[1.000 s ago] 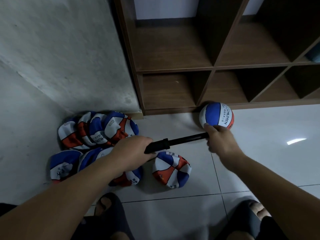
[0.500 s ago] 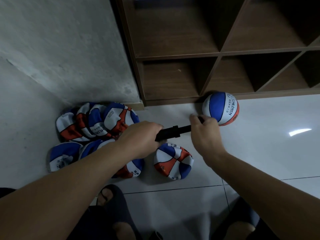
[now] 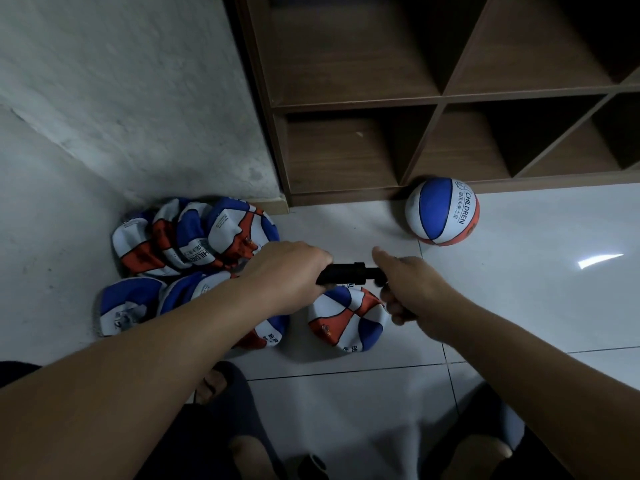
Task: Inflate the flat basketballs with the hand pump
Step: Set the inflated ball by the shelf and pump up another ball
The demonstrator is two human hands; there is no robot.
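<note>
Left hand [image 3: 289,271] grips the hand pump [image 3: 348,273] by its barrel, fingers wrapped around it. Right hand [image 3: 412,289] is curled on the pump's other end, forefinger sticking out straight; the handle itself is hidden under the palm. Pump looks fully collapsed and is held level, not plugged into any ball, probably being readied for the next one. One flat basketball [image 3: 346,318] lies directly under the pump, likely next in line. Pile of flat basketballs [image 3: 194,233] sits left of the pump, against the wall. Inflated ball [image 3: 442,211] rests beyond the pump, touching the shelf unit [image 3: 346,199] base, parked clear.
</note>
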